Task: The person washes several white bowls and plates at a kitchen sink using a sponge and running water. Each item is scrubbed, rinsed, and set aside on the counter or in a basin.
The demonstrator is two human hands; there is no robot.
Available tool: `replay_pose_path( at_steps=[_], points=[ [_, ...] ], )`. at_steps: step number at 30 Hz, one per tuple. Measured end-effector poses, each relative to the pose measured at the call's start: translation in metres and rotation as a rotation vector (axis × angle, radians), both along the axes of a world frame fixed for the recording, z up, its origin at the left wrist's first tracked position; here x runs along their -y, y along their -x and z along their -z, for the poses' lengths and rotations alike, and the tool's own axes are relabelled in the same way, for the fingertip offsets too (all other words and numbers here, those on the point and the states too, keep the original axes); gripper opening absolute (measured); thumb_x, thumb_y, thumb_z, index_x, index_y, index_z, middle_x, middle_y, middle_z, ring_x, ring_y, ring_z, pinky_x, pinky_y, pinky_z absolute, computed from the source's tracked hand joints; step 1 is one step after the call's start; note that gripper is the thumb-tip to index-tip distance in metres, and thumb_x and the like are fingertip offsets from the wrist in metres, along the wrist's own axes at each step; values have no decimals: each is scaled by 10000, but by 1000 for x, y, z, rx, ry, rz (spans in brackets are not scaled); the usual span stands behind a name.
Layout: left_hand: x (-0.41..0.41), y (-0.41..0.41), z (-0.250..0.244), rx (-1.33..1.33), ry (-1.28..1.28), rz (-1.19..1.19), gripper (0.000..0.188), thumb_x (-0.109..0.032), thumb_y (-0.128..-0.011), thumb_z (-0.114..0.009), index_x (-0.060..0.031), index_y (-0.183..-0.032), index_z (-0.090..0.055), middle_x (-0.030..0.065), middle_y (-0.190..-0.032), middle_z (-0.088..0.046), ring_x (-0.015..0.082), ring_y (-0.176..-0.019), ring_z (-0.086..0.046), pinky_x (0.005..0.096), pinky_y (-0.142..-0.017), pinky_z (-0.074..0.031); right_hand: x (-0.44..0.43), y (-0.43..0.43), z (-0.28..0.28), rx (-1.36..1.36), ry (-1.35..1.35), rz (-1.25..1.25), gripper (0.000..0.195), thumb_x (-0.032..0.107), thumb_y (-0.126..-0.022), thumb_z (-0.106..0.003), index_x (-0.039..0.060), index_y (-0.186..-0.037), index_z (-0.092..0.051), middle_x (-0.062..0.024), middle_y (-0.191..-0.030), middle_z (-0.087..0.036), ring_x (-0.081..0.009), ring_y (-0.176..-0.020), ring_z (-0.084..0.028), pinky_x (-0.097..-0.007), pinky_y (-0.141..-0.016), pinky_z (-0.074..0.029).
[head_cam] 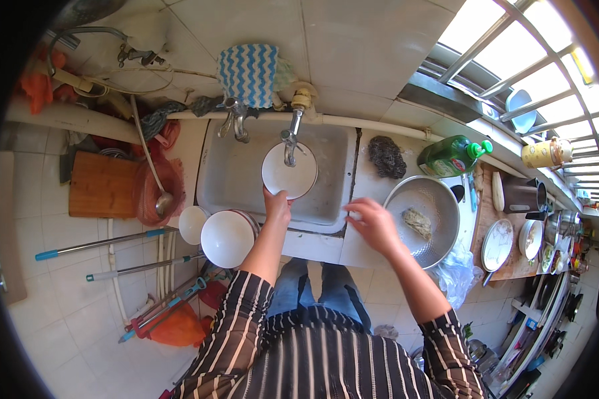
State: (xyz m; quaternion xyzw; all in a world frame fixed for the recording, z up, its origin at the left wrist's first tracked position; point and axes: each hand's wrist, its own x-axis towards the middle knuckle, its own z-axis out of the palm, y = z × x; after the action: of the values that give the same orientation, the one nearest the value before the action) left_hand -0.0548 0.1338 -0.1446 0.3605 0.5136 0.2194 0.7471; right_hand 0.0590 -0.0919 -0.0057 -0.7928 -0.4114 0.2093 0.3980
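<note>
My left hand (278, 207) grips the near rim of a white bowl (289, 177) with a thin dark edge. That bowl is over the white sink basin (324, 199), beneath the metal faucet (290, 144); whether water runs is hard to make out. My right hand (372, 224) hovers by the sink's right edge, fingers loosely curled and apart, apparently with nothing in them. Just right of it, a dimpled metal basin (444, 199) contains a crumpled pale cloth or sponge (418, 223). On the sink's left corner stand stacked white bowls (227, 239) and a smaller white bowl (193, 224).
A dark scouring pad (387, 157) and a green dish-soap bottle (449, 155) sit right of the sink. A second faucet (237, 119) and a wavy-striped cloth (248, 75) are at the wall. Leftward are a red mesh basket (152, 199), a wooden board (100, 184) and mop handles (105, 244).
</note>
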Motion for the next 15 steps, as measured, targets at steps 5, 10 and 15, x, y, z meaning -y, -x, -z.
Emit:
replay_pose_path(
  at_steps=[5, 10, 15],
  points=[
    [-19, -12, -12, -275, -231, 57, 652, 116, -714, -413, -98, -1327, -352, 153, -1222, -517, 284, -983, -605, 367, -676, -530, -98, 24, 57, 426, -21, -228, 418, 65, -736, -628, 113, -1150, -589, -75, -1174, -587, -272, -1128, -519, -397, -958, -417],
    [-33, -12, -23, -521, -578, 204, 557, 42, -743, -479, -75, -1286, -428, 224, -1183, -574, 327, -1066, -594, 360, -814, -506, -153, 19, 101, 236, 310, -389, 258, 108, -780, -600, 110, -1031, -659, -105, -998, -670, -293, -1001, -604, -387, -863, -470],
    [-39, -21, -27, -553, -870, 444, 384, -106, -783, -590, -74, -1162, -543, 176, -1184, -584, 297, -1084, -577, 423, -854, -469, -171, 21, 120, -366, 43, -37, 133, 73, -858, -574, 49, -956, -661, -79, -886, -691, -246, -801, -647, -326, -729, -481]
  ],
)
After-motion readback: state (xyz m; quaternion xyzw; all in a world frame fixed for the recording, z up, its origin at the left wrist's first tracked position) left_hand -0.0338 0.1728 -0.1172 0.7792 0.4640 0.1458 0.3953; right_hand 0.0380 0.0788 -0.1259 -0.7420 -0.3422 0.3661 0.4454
